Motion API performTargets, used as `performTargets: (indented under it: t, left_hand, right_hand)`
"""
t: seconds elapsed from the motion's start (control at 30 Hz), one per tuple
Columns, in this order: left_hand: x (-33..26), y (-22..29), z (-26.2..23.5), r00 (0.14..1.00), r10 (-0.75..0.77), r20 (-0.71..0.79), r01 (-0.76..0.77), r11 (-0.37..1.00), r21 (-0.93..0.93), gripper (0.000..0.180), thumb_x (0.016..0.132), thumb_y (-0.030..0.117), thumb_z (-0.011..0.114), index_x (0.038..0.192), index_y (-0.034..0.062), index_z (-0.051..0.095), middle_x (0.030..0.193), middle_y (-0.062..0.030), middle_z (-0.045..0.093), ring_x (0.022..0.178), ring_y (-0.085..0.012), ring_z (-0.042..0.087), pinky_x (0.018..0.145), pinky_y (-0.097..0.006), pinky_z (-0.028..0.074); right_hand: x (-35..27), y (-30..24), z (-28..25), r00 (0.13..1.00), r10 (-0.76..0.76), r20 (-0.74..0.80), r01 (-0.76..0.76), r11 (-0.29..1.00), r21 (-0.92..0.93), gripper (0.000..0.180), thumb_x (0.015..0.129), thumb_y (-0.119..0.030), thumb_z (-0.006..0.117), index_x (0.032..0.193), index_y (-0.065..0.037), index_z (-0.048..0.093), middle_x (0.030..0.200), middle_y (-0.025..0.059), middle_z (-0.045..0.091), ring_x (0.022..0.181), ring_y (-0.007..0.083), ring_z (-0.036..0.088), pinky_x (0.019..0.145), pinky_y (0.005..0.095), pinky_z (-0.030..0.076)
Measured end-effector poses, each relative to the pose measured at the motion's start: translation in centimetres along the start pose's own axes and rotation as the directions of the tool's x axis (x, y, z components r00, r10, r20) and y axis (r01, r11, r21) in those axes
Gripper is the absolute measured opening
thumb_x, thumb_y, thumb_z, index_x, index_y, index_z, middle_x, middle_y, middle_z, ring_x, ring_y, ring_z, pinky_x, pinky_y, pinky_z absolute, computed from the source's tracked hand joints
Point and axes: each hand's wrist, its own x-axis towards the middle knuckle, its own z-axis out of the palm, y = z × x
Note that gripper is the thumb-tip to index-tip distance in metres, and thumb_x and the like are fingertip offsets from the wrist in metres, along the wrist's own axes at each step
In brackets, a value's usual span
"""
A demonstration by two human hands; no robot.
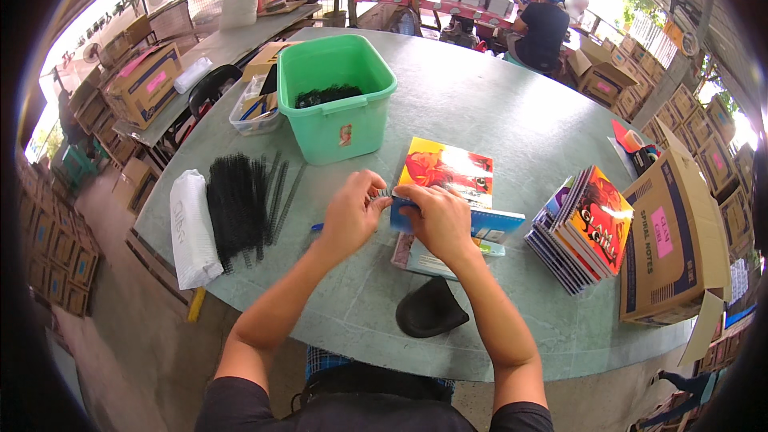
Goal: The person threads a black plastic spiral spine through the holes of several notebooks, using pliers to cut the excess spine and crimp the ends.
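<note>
In the middle of the table my right hand (438,220) grips a blue-covered notebook (500,224), held on edge with its spine up. My left hand (358,206) is closed in a pinch at the notebook's left end, on a thin dark spiral coil (386,191). How far the coil runs into the holes is hidden by my fingers. Just behind my hands lies a notebook with a yellow and red cover (448,168). More notebooks (432,260) lie under the held one. A blue pen (318,227) is beside my left wrist.
Black spiral coils (238,212) lie at left beside a white plastic package (190,228). A green bin (340,128) holds more dark coils. At right stand stacked spiral notebooks (588,228) and an open cardboard box (676,232). A black curved pad (430,308) sits near the front edge.
</note>
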Motion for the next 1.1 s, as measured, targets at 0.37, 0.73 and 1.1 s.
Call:
performTargets:
  t: [0.37, 0.73, 1.1]
  left_hand:
    - [2.4, -1.5, -4.4, 0.744, -0.301, 0.597, 0.408, 0.911, -0.050, 0.028, 0.077, 0.015, 0.074, 0.099, 0.0037, 0.061, 0.061, 0.0008, 0.051, 0.058, -0.0065, 0.049, 0.054, -0.024, 0.040]
    - [1.6, -2.0, -4.1, 0.920, -0.033, 0.391, 0.076, 0.993, -0.094, 0.022, 0.086, 0.023, 0.064, 0.100, 0.0060, 0.062, 0.079, -0.0078, 0.062, 0.070, -0.0153, 0.057, 0.065, -0.029, 0.045]
    - [-1.8, 1.7, 0.2, 0.960, 0.274, 0.055, -0.279, 0.930, 0.239, 0.022, 0.081, 0.017, 0.067, 0.099, 0.0046, 0.063, 0.074, -0.0084, 0.056, 0.072, -0.0190, 0.056, 0.065, -0.030, 0.045]
  right_hand:
    - [0.0, 1.4, -1.2, 0.983, -0.112, 0.142, 0.113, 0.994, 0.001, 0.028, 0.079, -0.012, 0.062, 0.107, -0.014, 0.061, 0.097, 0.0043, 0.066, 0.085, 0.0226, 0.063, 0.070, 0.0365, 0.043]
    - [0.2, -0.1, -0.9, 0.999, 0.000, 0.050, -0.001, 1.000, 0.015, 0.015, 0.086, -0.025, 0.059, 0.094, -0.012, 0.064, 0.083, 0.0033, 0.067, 0.079, 0.0216, 0.062, 0.069, 0.0360, 0.044]
    - [0.7, 0.7, -0.3, 0.991, -0.006, -0.133, 0.035, 0.976, 0.216, 0.022, 0.078, -0.011, 0.064, 0.099, -0.008, 0.056, 0.085, 0.0079, 0.063, 0.081, 0.0274, 0.062, 0.069, 0.0372, 0.047]
